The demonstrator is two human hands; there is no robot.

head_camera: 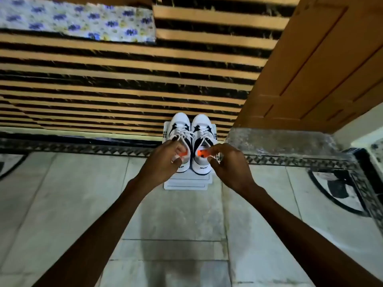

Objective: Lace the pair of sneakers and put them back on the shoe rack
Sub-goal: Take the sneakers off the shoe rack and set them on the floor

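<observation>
Tiled floor (176,214); sneakers (190,141) on rack (186,184)

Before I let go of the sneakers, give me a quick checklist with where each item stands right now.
1. Both shoes laced: the left sneaker and the right sneaker show white laces crossed over the tongues: ok.
2. Laces tied off: hidden by the hands: cannot tell.
3. Pair aligned: side by side, toes pointing away: ok.
4. Support under them: both sit on the white rack, heels inside its near edge: ok.
5. Grip: left hand and right hand each pinch a shoe's collar: ok.
6. Rack seated flat on the floor: cannot tell.
</observation>
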